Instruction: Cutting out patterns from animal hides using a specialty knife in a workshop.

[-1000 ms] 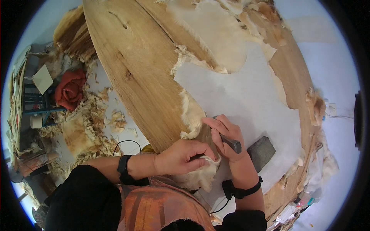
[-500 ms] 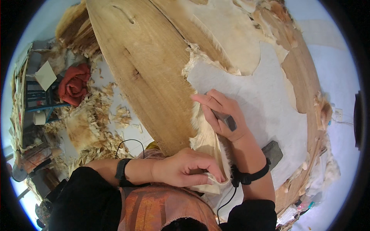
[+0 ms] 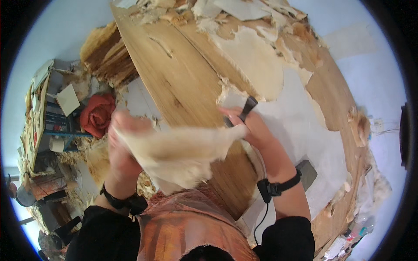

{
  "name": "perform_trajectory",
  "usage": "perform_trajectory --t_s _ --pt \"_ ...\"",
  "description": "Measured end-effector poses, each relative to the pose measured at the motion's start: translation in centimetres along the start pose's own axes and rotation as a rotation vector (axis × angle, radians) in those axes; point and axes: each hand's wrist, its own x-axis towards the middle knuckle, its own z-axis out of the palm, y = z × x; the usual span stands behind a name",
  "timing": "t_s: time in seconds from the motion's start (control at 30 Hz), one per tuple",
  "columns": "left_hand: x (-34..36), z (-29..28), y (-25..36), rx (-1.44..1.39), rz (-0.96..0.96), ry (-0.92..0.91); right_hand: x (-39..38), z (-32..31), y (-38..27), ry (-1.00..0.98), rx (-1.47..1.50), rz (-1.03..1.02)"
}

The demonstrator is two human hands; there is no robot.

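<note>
Spreading below, the wooden worktop [image 3: 174, 87] carries a white sheet [image 3: 313, 143], with a flat pale hide [image 3: 257, 61], not yet in hand, beyond. Up off the boards hangs the fur piece [image 3: 174, 148], already separate; whether its edges are finished, can't tell! Left hand [image 3: 127, 141], blurred, fingers closed on one end; right hand [image 3: 247, 124] at the other, grey block [image 3: 307, 175] beside that forearm, fingers wrapped round the dark tool [image 3: 249, 106].

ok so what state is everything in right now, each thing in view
left hand: closed on the fur piece, blurred
fur piece: held up, blurred
right hand: closed around the dark tool
dark tool: gripped, flared end exposed
white sheet: spread over the wooden board
grey block: resting on the white sheet
red cloth: bunched up
</note>
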Motion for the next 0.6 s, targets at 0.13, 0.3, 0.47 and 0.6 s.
perform_trajectory --t_s 0.13,0.3,0.47,0.6 --pt "6.0 -3.3 3.0 -0.165 -0.131 0.400 -0.9 -0.1 -0.7 -0.111 0.211 0.136" --pt "14.1 -15.6 1.0 0.485 -0.417 0.366 -1.4 1.4 -2.2 -0.055 -0.036 0.237" --pt "15.6 -22.4 1.3 -0.098 -0.693 0.403 -1.6 1.3 -5.4 0.110 0.005 0.348" --pt "16.2 -20.5 2.3 0.368 -0.662 0.214 -1.5 2.0 -5.7 0.195 0.067 0.372"
